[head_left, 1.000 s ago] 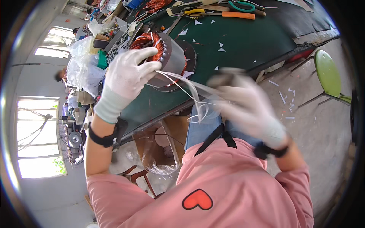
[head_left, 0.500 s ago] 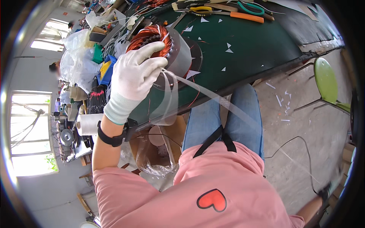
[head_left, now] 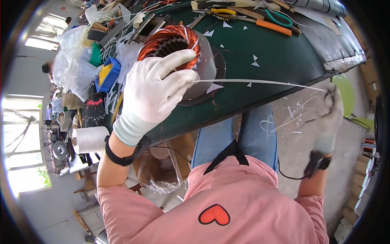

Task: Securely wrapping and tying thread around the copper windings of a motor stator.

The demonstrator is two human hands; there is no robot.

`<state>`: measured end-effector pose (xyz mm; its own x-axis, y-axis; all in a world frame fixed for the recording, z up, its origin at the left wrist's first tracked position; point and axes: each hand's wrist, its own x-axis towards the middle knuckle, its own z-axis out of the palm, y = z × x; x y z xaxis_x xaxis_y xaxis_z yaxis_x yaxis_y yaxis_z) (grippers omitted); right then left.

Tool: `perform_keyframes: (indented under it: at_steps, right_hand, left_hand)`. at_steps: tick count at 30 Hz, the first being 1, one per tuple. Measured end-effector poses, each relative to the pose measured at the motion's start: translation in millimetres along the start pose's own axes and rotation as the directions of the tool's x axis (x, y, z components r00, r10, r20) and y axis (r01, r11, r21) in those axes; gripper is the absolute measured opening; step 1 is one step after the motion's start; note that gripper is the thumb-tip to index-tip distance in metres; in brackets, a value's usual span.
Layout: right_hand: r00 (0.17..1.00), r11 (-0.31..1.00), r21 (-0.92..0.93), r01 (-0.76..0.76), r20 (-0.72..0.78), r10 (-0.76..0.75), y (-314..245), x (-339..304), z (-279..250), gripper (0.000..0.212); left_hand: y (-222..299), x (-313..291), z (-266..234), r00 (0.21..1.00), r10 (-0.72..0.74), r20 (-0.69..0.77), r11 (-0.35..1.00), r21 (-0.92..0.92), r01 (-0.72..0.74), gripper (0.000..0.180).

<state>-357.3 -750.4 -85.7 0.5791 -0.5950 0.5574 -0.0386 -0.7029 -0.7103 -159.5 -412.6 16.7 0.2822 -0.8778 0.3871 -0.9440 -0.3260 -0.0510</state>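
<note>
Since the earlier frame my right hand [head_left: 332, 110] has come up, pinching white tape [head_left: 260, 81], now taut. At its other end my left hand [head_left: 158, 83] touches the copper-wound stator [head_left: 206, 57]; whether it pinches, I cannot tell. Pliers [head_left: 224, 12] lie beyond. Judged step: tensioning; next calls for steady pull.

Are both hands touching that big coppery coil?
No, only the left hand is on the copper coil; the right hand is away from it, holding the white strip.
</note>
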Motion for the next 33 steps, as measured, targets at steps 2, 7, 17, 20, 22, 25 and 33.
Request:
perform_keyframes:
  at_steps: [2, 7, 17, 20, 22, 25, 33]
  right_hand:
    - [0.784, 0.576, 0.581, -0.575, 0.188, 0.592, 102, 16, -65, 0.019]
    - [0.846, 0.77, 0.473, -0.428, 0.511, 0.156, -80, -15, 68, 0.02]
    - [0.618, -0.182, 0.602, -0.778, 0.678, -0.399, -172, -16, 115, 0.035]
    - [0.707, 0.256, 0.782, -0.569, 0.624, -0.333, -142, -55, 145, 0.031]
    - [0.756, 0.543, 0.812, -0.215, 0.49, -0.433, -121, -67, 160, 0.031]
    - [0.719, 0.603, 0.725, -0.332, 0.609, -0.335, -129, -68, 155, 0.031]
    - [0.748, 0.459, 0.603, -0.652, 0.612, 0.257, -89, -58, 131, 0.028]
  left_hand:
    - [8, 6, -5, 0.99, -0.046, -0.134, 0.998, -0.04, 0.041, 0.019]
    - [87, -21, 1, 0.968, 0.053, -0.243, 0.975, -0.196, -0.103, 0.026]
    - [-21, -11, 15, 0.981, -0.163, -0.101, 0.978, -0.148, 0.147, 0.021]
    - [-21, -11, 7, 0.974, -0.221, -0.047, 0.954, -0.216, 0.206, 0.019]
    - [-20, -11, 5, 0.974, -0.224, -0.016, 0.947, -0.238, 0.214, 0.018]
    - [-18, -9, 10, 0.931, -0.365, -0.006, 0.846, -0.419, 0.329, 0.016]
    - [5, 0, 23, 0.889, -0.429, -0.16, 0.878, -0.308, 0.368, 0.013]
